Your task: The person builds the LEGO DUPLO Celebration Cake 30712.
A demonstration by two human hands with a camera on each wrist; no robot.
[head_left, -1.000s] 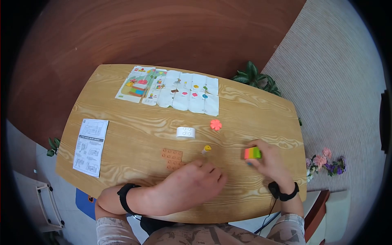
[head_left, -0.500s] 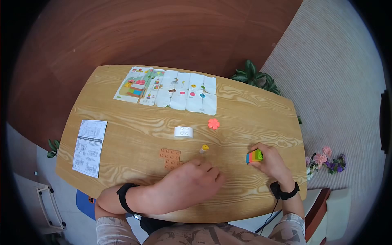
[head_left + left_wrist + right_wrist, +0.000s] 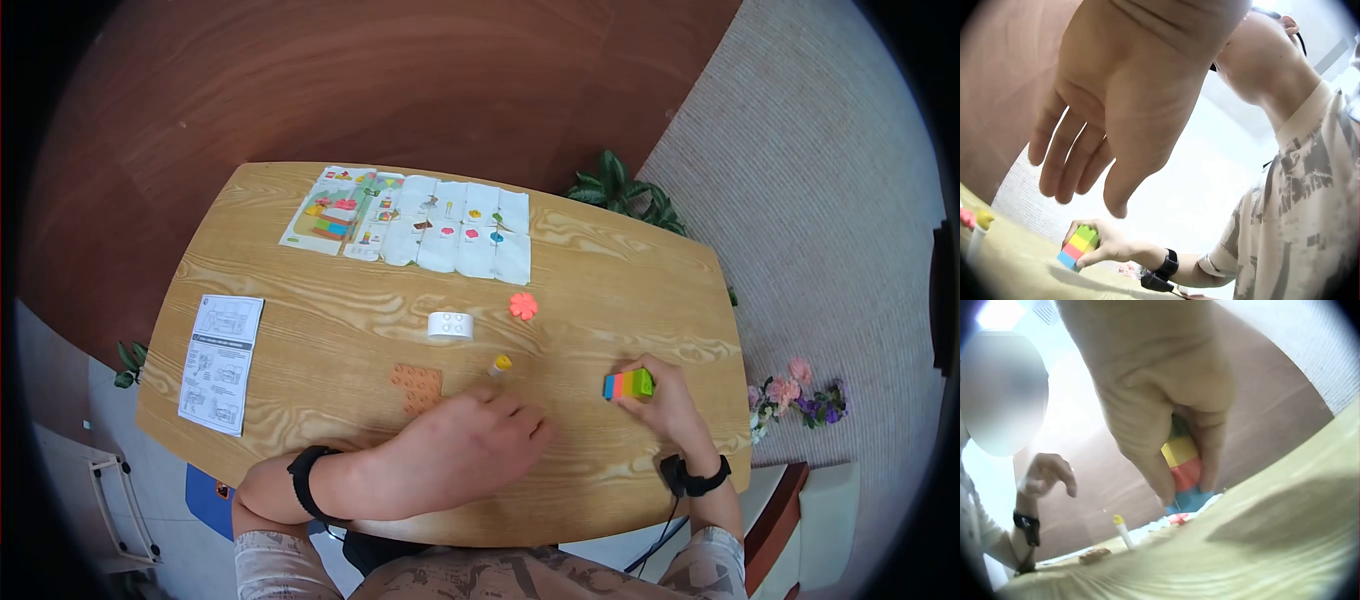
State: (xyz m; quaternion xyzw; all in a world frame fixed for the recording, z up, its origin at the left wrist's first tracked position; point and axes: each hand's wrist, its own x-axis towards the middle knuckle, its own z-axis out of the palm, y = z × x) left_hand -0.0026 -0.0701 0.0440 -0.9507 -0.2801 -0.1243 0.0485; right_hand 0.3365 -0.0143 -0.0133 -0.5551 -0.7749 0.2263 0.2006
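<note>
A stack of blue, pink, yellow and green bricks [image 3: 628, 384] is pinched between the thumb and fingers of my right hand [image 3: 668, 402], at the right of the table. In the right wrist view the stack's blue end [image 3: 1190, 501] points down toward the tabletop. My left hand [image 3: 480, 440] hovers above the table near the front, its fingers loosely bent and holding nothing, as the left wrist view shows of the palm [image 3: 1141, 94]. Just beyond it stands a white candle piece with a yellow top [image 3: 501, 365]. Brown studded plates [image 3: 416, 386] lie beside that hand, partly hidden.
A white brick [image 3: 450, 325] and a coral flower piece [image 3: 523, 306] lie mid-table. The colourful instruction sheet [image 3: 430, 222] is spread at the back, and a printed leaflet [image 3: 222, 364] lies at the left. Plants and flowers [image 3: 785, 402] stand beyond the table's edge.
My right hand has shifted slightly right and toward the table's front with the stack, which has turned so its blue part shows at the left. The left hand has barely moved.
</note>
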